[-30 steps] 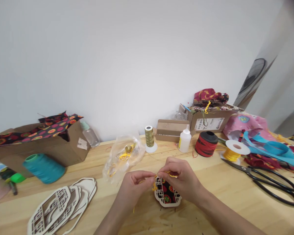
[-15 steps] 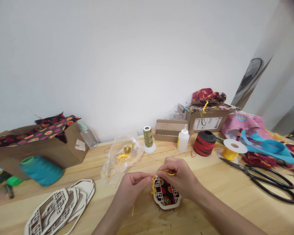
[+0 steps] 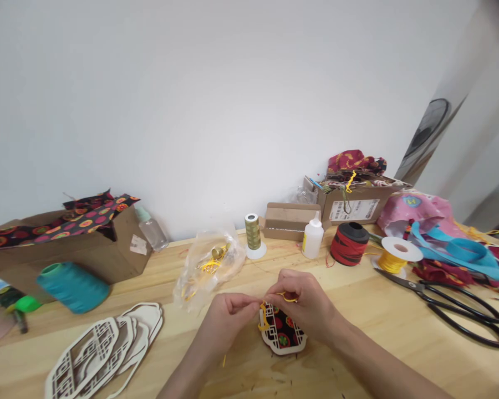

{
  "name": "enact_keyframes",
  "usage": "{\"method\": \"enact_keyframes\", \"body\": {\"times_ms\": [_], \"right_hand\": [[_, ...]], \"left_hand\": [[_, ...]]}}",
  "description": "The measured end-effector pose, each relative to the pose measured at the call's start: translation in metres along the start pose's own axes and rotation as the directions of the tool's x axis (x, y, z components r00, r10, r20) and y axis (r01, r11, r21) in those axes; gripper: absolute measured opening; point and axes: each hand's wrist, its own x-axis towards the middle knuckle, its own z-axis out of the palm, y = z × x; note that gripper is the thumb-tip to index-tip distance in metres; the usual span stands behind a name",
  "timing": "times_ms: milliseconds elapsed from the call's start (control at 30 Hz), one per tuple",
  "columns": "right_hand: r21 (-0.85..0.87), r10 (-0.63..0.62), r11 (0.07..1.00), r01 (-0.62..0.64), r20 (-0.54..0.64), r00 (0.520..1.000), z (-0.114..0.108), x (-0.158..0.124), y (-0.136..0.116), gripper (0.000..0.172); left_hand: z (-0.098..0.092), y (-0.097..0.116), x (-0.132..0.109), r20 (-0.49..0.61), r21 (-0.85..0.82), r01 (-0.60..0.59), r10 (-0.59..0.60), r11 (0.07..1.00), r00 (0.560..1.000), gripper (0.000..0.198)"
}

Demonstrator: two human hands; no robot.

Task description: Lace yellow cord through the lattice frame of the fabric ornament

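1. Hardly anything has shifted since half a second ago: both hands stay nearly fingertip to fingertip above the ornament.
2. The left hand (image 3: 228, 320) pinches the yellow cord (image 3: 264, 321) between thumb and forefinger. The right hand (image 3: 306, 303) pinches a loop of the same cord.
3. That cord curls down over the left edge of the wooden lattice ornament (image 3: 283, 337), which lies flat on the table (image 3: 378, 343), partly under the right hand.
4. A plastic bag (image 3: 208, 266) sits just beyond the left hand.
5. Lattice cutouts (image 3: 103, 349) lie stacked at the left, and black scissors (image 3: 453, 310) lie well apart at the right.
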Motion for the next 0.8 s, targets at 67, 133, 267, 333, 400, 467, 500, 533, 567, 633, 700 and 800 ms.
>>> {"method": "enact_keyframes", "body": {"times_ms": [67,133,267,333,400,467,500,533,567,633,700,800], "right_hand": [[0.01,-0.003,1.0,0.003,-0.002,1.0,0.0004,-0.0002,-0.0001,0.015],[0.016,-0.009,1.0,0.009,-0.006,1.0,0.0008,-0.0005,-0.0002,0.015],[0.019,-0.012,1.0,0.013,-0.012,1.0,0.0005,-0.001,-0.0008,0.014],[0.028,-0.003,1.0,0.004,-0.026,1.0,-0.0001,-0.0011,-0.0014,0.014],[0.047,0.02,0.999,-0.017,-0.052,0.998,-0.0009,-0.0006,-0.0018,0.014],[0.074,0.058,0.996,-0.053,-0.065,0.996,-0.0015,0.0006,-0.0014,0.015],[0.088,0.084,0.993,-0.079,-0.061,0.995,-0.0018,0.0014,-0.0009,0.015],[0.102,0.115,0.989,-0.109,-0.051,0.992,-0.002,0.0023,-0.0003,0.015],[0.116,0.146,0.983,-0.14,-0.038,0.989,-0.0021,0.0031,0.0003,0.014],[0.145,0.194,0.971,-0.191,-0.011,0.981,-0.0022,0.0042,0.0014,0.014],[0.182,0.212,0.961,-0.209,0.006,0.977,-0.0021,0.0045,0.0017,0.014],[0.22,0.2,0.955,-0.198,0.014,0.98,-0.0014,0.0038,0.0011,0.014]], "left_hand": [[0.0,0.0001,-0.0004,0.025,-0.009,-0.013,0.014,1.0,1.0,0.019],[-0.0002,-0.001,0.0,0.023,-0.02,-0.027,0.028,0.999,0.999,0.018],[-0.0013,-0.0037,0.0016,0.017,-0.02,-0.021,0.022,1.0,1.0,0.018],[-0.0017,-0.0037,0.0018,0.023,-0.021,-0.02,0.021,1.0,1.0,0.017],[-0.0019,-0.0031,0.0016,0.015,-0.024,-0.019,0.019,1.0,1.0,0.016],[-0.0022,-0.0024,0.0013,-0.012,-0.015,-0.026,0.026,1.0,1.0,0.015],[-0.0025,-0.002,0.0011,-0.016,-0.009,-0.032,0.032,0.999,0.999,0.016],[-0.0029,-0.0017,0.001,-0.01,-0.004,-0.038,0.038,0.999,0.999,0.016],[-0.0033,-0.0014,0.0009,0.009,-0.002,-0.043,0.043,0.999,0.999,0.017],[-0.0043,-0.0009,0.0009,0.057,-0.012,-0.049,0.049,0.999,0.997,0.018],[-0.005,-0.0011,0.0013,0.068,-0.02,-0.048,0.049,0.999,0.997,0.017],[-0.0051,-0.0033,0.0023,0.042,-0.009,-0.053,0.053,0.999,0.998,0.015]]}}
